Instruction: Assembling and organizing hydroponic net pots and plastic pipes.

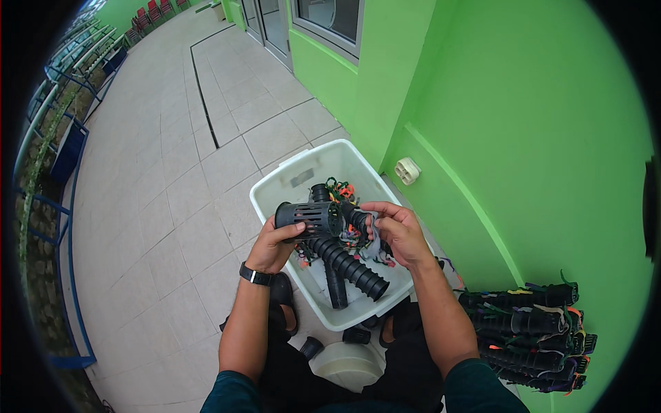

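Observation:
My left hand (274, 244) is closed round a black slotted net pot (313, 219), tipped on its side with its end turned toward my right hand. Pinched in the fingers of my right hand (398, 234) is a grey cloth strip (375, 227), close beside the pot. Both hands are over a white plastic tub (265, 184). Inside it lie a long ribbed stack of black net pots (354, 270), a second stack (335, 286) partly under it, and a tangle of coloured cloth strips (342, 189). The pot and my hands hide part of the tub's contents.
Several black pot stacks threaded with coloured strips (527, 330) are piled at the lower right by the green wall (523, 138). A white socket box (407, 171) juts from that wall. Between my feet are a loose black pot (311, 347) and a round cream-coloured object (349, 365).

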The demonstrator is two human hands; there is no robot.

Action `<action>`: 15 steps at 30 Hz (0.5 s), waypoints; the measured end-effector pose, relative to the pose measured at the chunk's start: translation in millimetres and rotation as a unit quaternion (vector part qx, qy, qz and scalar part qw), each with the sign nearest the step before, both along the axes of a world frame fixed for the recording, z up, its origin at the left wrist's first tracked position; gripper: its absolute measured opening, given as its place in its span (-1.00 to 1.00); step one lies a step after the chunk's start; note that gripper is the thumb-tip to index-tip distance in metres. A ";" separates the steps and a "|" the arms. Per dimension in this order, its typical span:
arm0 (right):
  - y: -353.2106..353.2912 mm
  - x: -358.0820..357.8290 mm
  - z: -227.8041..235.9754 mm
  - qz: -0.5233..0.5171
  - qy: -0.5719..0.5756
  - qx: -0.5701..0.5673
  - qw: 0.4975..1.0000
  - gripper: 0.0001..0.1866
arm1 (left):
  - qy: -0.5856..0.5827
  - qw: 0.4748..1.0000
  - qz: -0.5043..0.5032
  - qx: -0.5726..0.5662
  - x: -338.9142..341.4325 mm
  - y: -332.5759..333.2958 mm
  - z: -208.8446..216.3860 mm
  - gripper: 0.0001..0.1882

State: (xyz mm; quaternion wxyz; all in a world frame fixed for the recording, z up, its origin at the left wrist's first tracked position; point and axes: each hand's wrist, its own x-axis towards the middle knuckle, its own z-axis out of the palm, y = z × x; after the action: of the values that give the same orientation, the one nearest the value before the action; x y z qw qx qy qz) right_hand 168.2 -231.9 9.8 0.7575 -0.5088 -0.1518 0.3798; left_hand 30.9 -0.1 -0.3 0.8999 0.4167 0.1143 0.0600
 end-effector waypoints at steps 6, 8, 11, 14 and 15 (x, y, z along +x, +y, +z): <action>1.7 -2.9 4.3 -0.078 -0.131 -0.109 0.982 -0.64 | 0.000 1.000 -0.016 -0.024 17.5 -5.0 -3.2 -0.66; 0.8 -4.3 11.0 -0.092 -0.238 -0.197 0.946 -0.64 | -0.003 0.999 -0.019 -0.038 20.9 -7.1 -3.5 -0.64; 1.2 -1.7 10.9 -0.122 -0.316 -0.263 0.903 -0.61 | -0.012 0.997 -0.008 -0.072 25.2 -11.0 -2.9 -0.61; 1.1 8.3 -3.1 -0.200 -0.526 -0.150 0.813 -0.68 | -0.016 0.999 -0.004 -0.041 27.0 -10.9 -14.1 -0.53; 2.2 7.9 2.9 -0.220 -0.550 -0.133 0.795 -0.74 | -0.017 0.999 -0.003 -0.032 26.4 -11.0 -15.8 -0.54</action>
State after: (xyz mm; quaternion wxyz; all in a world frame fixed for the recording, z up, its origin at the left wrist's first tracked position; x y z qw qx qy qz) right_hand 176.0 -229.7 12.7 0.5343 -0.7473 -0.3750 -0.1245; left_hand 57.3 -11.2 -16.0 0.9147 0.3869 0.0997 0.0611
